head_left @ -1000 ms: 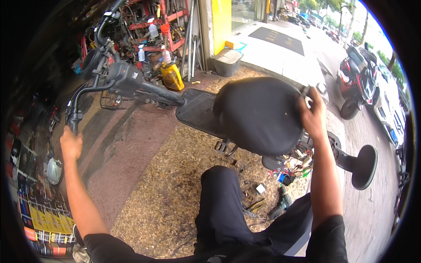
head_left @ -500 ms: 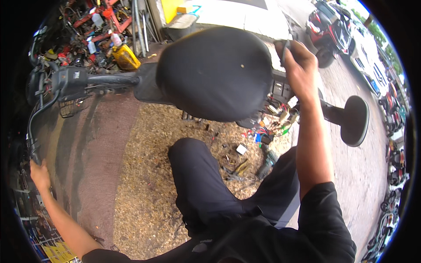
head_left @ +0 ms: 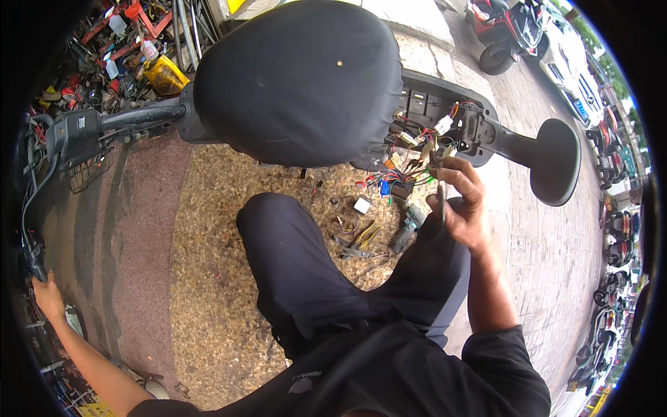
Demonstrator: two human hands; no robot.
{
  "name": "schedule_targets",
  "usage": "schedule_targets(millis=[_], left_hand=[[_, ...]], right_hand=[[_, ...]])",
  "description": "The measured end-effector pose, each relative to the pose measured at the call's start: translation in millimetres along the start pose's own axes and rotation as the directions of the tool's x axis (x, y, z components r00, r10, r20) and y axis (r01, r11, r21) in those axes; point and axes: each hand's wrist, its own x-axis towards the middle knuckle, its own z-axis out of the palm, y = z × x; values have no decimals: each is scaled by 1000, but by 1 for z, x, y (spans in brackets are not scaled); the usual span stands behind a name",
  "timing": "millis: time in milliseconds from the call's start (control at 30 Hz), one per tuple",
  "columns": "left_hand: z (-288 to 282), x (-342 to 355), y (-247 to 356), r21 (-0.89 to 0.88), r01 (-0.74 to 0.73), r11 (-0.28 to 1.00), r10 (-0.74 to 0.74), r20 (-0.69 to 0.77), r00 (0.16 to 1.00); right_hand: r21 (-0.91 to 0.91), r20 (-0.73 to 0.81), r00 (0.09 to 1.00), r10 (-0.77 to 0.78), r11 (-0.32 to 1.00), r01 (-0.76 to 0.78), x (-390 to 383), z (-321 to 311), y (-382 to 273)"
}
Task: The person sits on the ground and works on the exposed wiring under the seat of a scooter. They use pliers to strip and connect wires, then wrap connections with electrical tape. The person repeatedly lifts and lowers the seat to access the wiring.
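At far left, my left hand (head_left: 47,297) is closed around the black handlebar grip (head_left: 38,266) of an electric scooter. My right hand (head_left: 464,201) pinches a slim dark tool (head_left: 442,198) whose kind I cannot make out. It is beside the loose wires and connectors (head_left: 415,163) that spill from the scooter's open underseat frame (head_left: 458,94). The black seat (head_left: 299,83) sits in front of me and hides part of that frame. Behind it, a padded black backrest (head_left: 556,162) sticks out to the right.
Between my knees, pliers (head_left: 366,235), a teal power tool (head_left: 410,228) and a small white box (head_left: 362,204) lie on the pebbled ground. Parts and bottles pile up at upper left, near a yellow jug (head_left: 165,75). A red scooter (head_left: 504,31) and a white car (head_left: 573,76) stand at upper right.
My right hand has come down from beside the seat's rear to the wires, still holding the slim tool. The view has shifted, uncovering more of the rear frame. My left hand stays on the grip.
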Motion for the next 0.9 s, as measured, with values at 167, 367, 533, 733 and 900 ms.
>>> schedule_targets(millis=[167, 367, 533, 733, 900], left_hand=[[-9, -10, 10, -99, 42, 994, -37, 50, 998], [-24, -32, 57, -32, 9, 999, -12, -80, 997], [-68, -51, 109, -206, 145, 968, -153, -28, 988], [-100, -46, 144, -240, 258, 936, -253, 55, 966], [-104, -44, 147, -246, 284, 927, -266, 105, 958]], right_hand=[[116, -54, 998, 28, 993, -22, 13, 13, 3], [467, -189, 952, 241, 875, -129, 138, -1, 5], [513, 94, 987, 132, 843, -161, 252, 24, -39], [169, 164, 983, 88, 979, -115, 276, 56, -57], [111, 85, 996, 28, 993, -38, 281, 62, -55]])
